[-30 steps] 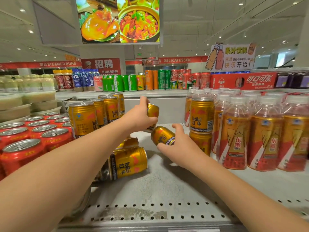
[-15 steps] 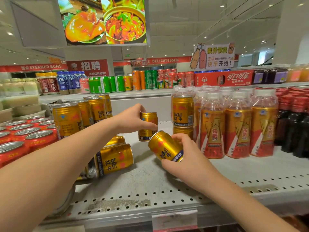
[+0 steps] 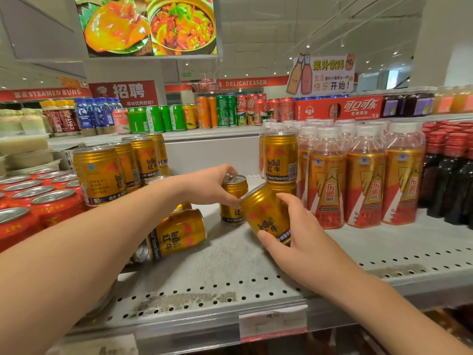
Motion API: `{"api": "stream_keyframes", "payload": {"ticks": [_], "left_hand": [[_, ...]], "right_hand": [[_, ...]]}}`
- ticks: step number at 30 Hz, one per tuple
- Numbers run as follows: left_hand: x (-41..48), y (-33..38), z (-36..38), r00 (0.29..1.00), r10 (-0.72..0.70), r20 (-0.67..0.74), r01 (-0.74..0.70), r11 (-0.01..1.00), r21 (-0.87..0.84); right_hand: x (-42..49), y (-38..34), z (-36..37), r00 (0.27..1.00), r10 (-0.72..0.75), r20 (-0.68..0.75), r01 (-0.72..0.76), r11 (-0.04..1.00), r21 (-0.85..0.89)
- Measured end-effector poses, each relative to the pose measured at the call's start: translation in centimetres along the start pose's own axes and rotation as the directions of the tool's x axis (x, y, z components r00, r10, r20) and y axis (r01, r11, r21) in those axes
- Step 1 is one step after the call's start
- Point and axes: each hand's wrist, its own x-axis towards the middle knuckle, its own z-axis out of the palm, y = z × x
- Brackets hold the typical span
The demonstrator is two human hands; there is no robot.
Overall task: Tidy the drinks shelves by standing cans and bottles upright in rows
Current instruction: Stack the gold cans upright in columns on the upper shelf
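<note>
Your left hand (image 3: 212, 184) pinches the upright gold metal can (image 3: 234, 201); right hand (image 3: 299, 239) wraps a tilted gold can (image 3: 265, 213) just beside it. Left of it, toppled gold cans (image 3: 179, 234) not yet stood.

Shop interior under a flat white ceiling (image 3: 281, 26), lit by small round recessed spotlights (image 3: 395, 54). Large hanging display screen showing two cooked dishes (image 3: 151, 24) at upper left. Broad white square pillar (image 3: 445, 42) at right. Along the far wall, long red banner lettered DELICATESSEN (image 3: 245, 83); further left, red banner lettered STEAMED BUNS (image 3: 48, 93). In the foreground, grey perforated metal shelf (image 3: 230, 285), scuffed near its front edge, with a clear plastic price strip (image 3: 272, 322) on the lip. Behind it, pale grey upper ledge (image 3: 204, 135).
</note>
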Motion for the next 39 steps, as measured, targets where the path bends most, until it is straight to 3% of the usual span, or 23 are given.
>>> {"api": "stream_keyframes", "payload": {"ticks": [5, 10, 14, 19, 21, 25, 32, 37, 39], "left_hand": [[-0.1, 0.3, -0.7, 0.993, 0.026, 0.117, -0.017, 0.997, -0.074], [0.4, 0.8, -0.5, 0.985, 0.041, 0.168, -0.022, 0.993, -0.116], [0.8, 0.7, -0.5, 0.987, 0.025, 0.158, -0.011, 0.996, -0.091], [0.8, 0.6, -0.8, 0.985, 0.015, 0.171, 0.001, 0.996, -0.091], [0.7, 0.8, -0.8, 0.984, 0.016, 0.177, 0.001, 0.995, -0.096], [0.2, 1.1, -0.8, 0.983, 0.001, 0.186, 0.021, 0.993, -0.118], [-0.4, 1.7, -0.8, 0.992, -0.042, 0.118, 0.054, 0.993, -0.107], [-1.2, 1.8, -1.2, 0.998, -0.045, 0.054, 0.053, 0.986, -0.157], [-1.5, 1.8, -1.2, 0.998, -0.055, 0.043, 0.061, 0.985, -0.163]], "right_hand": [[0.0, 0.5, -1.5, 0.990, 0.116, 0.075, -0.121, 0.991, 0.061], [0.6, 0.8, -1.7, 0.991, 0.131, 0.039, -0.126, 0.986, -0.108], [0.9, 0.9, -1.5, 0.992, 0.108, 0.063, -0.105, 0.994, -0.042], [1.0, 1.1, -1.0, 0.988, 0.152, -0.003, -0.151, 0.985, -0.082], [0.4, 0.7, -1.0, 0.987, 0.144, -0.079, -0.156, 0.969, -0.191], [-1.2, -1.9, -0.6, 0.954, -0.109, -0.279, 0.021, 0.954, -0.299], [-3.4, -5.6, 4.0, 0.960, -0.280, -0.002, 0.273, 0.937, -0.218], [-4.4, -8.5, 7.1, 0.873, -0.487, -0.012, 0.479, 0.863, -0.160], [-4.7, -9.8, 8.7, 0.818, -0.573, 0.046, 0.573, 0.805, -0.156]]}}
